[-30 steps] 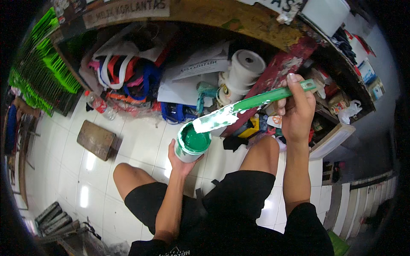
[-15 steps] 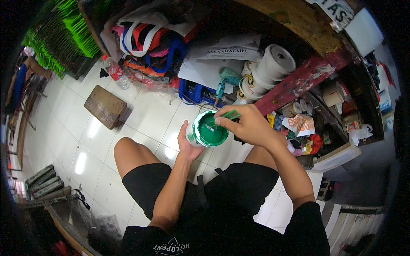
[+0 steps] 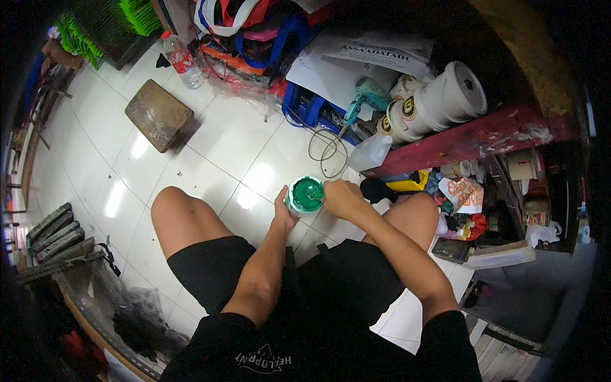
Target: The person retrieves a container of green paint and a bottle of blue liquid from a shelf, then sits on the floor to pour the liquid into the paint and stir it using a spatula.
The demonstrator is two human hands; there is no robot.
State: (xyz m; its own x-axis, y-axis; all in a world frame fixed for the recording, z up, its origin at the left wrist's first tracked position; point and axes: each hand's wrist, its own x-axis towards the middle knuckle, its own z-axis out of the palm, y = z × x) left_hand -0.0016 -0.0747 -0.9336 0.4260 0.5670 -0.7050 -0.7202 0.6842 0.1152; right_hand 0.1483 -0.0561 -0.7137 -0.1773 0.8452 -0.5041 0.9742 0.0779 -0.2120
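Note:
Between my knees, my left hand (image 3: 284, 207) is wrapped round the side of a small white tub (image 3: 290, 199). Its open top tilts toward me and shows thick green paint or ink (image 3: 305, 196), with some smeared along the rim. My right hand (image 3: 345, 198) is closed at the tub's right edge, gripping a green-coated stirrer (image 3: 318, 193). The stirrer's lower end goes into the green stuff, and my fingers hide most of its upper part.
A low brown stool (image 3: 159, 114) and a plastic bottle (image 3: 181, 60) stand on the tiles. Ahead are a teal heat-gun-like tool (image 3: 369, 94) with a looped cord, a translucent jug (image 3: 370, 153) and white buckets (image 3: 439, 99). A red beam (image 3: 471, 141) crosses at right.
The view has shifted, and both hands and the tub appear lower and smaller. My right hand has turned knuckles-up, and the stirrer's top end no longer shows above it.

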